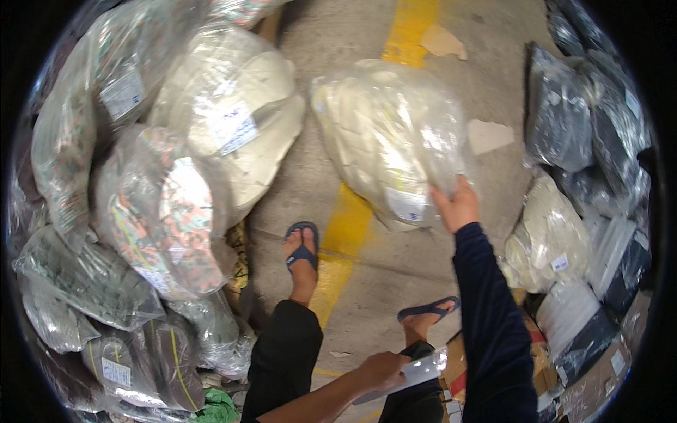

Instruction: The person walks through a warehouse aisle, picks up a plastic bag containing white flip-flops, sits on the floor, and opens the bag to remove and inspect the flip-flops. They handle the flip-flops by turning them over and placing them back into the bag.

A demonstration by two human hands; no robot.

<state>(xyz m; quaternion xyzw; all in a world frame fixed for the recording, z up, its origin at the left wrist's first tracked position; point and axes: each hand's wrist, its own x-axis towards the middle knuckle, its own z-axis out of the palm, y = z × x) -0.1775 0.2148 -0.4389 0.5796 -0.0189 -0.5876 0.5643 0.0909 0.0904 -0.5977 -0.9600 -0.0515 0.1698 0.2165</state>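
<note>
A large clear plastic bag point(395, 127) with cream-coloured pieces inside lies on the floor ahead of me, a white label point(407, 204) on its near side. My right hand point(458, 206), in a dark navy sleeve, grips this bag at its near right edge. Low in the picture my left hand point(386, 371) is closed around a flat piece of shiny whitish plastic point(422, 370). That piece juts out to the right, over my right leg; its exact kind is unclear. My left forearm is bare.
Another bag of cream pieces point(236, 106) leans at the left, beside a bag with orange-green patterned contents point(166, 211). Packed dark soles point(144, 363) are lower left. Dark wrapped packs point(564, 116) and cartons point(539, 352) line the right. A yellow stripe point(349, 222) crosses the concrete.
</note>
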